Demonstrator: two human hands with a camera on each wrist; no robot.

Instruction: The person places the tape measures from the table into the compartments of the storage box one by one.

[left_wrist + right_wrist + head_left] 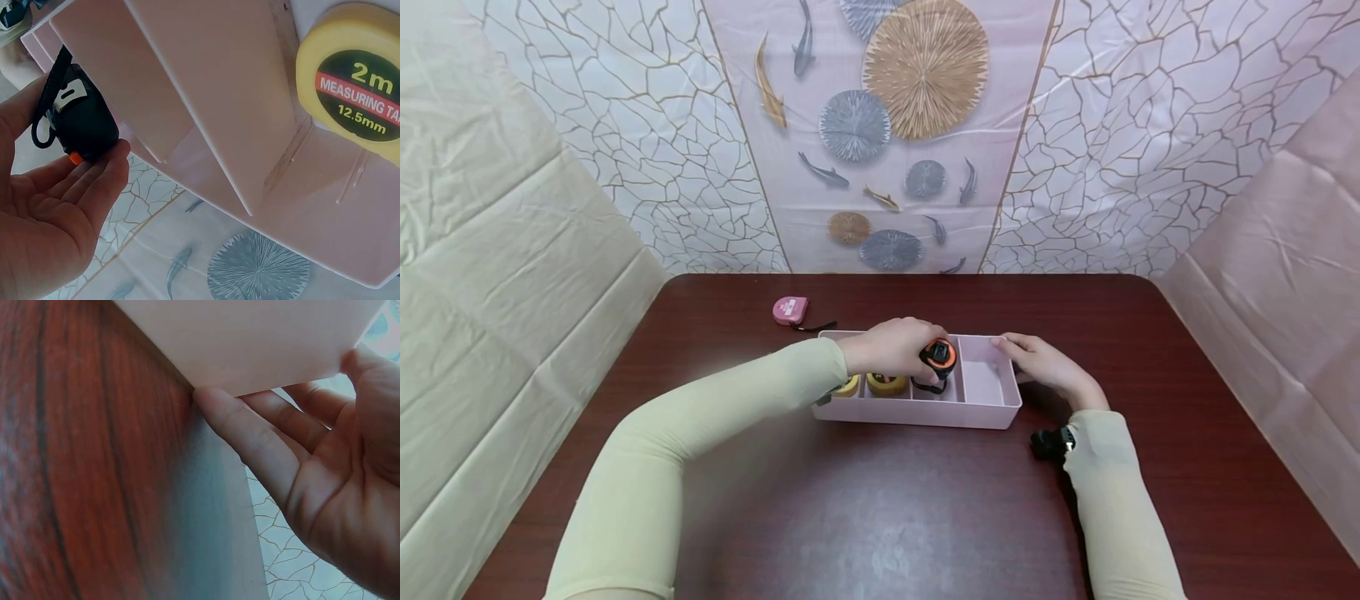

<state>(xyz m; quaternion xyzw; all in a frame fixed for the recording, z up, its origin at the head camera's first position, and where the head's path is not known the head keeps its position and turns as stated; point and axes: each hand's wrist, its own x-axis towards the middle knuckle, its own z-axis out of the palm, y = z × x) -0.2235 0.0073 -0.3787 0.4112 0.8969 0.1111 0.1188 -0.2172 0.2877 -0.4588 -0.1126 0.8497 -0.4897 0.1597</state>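
Note:
My left hand (891,346) grips a black tape measure (940,355) with an orange rim and a black wrist strap. It is at a compartment right of the middle in a pale pink divided box (917,414). In the left wrist view, fingers and thumb are on either side of the black tape measure (87,119). A yellow tape measure (350,81) marked 2m stands in another compartment. My right hand (1048,367) holds the box's right end, thumb at the rim; in the right wrist view a finger touches the box's lower corner.
Two yellow tape measures are in the box's left part, one (886,385) near the middle and another (848,387) partly hidden by my left arm. Behind the box on the dark wooden table (880,508) lies a pink tape measure (790,311) with a black strap.

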